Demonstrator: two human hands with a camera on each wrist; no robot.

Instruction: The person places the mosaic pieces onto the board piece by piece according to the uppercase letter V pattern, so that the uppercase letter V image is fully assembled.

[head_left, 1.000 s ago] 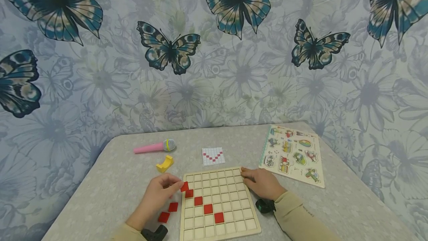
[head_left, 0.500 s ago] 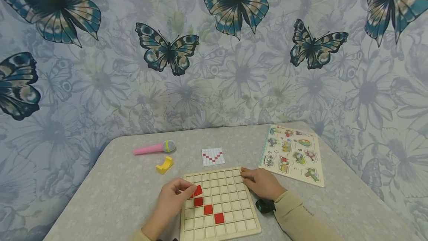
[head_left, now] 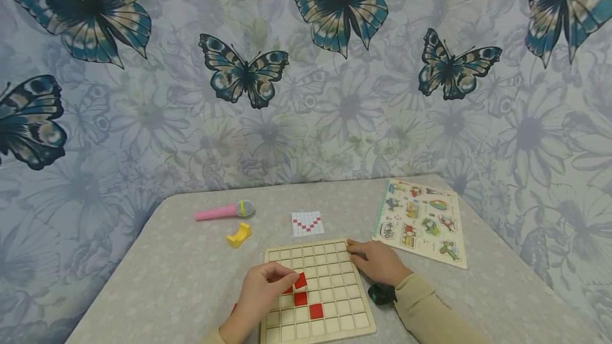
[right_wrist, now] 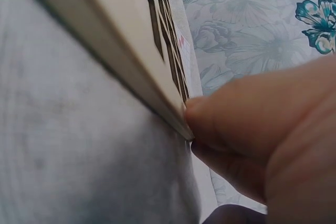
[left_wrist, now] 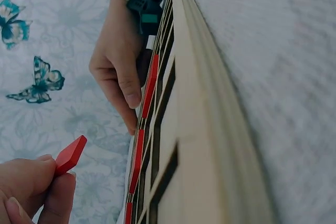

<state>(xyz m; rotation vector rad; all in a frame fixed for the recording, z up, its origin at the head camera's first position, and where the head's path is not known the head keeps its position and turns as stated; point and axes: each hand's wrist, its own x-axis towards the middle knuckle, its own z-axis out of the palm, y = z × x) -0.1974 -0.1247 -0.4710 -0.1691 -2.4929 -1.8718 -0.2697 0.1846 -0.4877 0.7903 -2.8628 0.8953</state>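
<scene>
My left hand (head_left: 262,292) pinches a red square tile (head_left: 300,280) between thumb and fingertips, over the left half of a pale wooden grid board (head_left: 334,333). In the left wrist view this tile (left_wrist: 71,155) is tilted and raised above the board's surface. Red tiles lie in the grid on a diagonal: one red tile (head_left: 316,311) lowest, another red tile (head_left: 300,299) up and left of it, and more partly hidden behind my left hand. My right hand (head_left: 377,261) holds the board's far right corner, with thumb and finger (right_wrist: 231,166) at its edge.
A small card (head_left: 307,224) with a red V pattern on a grid lies beyond the board. A pink toy microphone (head_left: 222,211) and a yellow curved block (head_left: 239,235) are at the back left. A picture puzzle board (head_left: 423,222) lies to the right. A loose red tile (head_left: 234,307) peeks out beside my left wrist.
My left hand has carried the red tile rightward from the board's left edge to over the diagonal row. My right hand keeps its place at the corner.
</scene>
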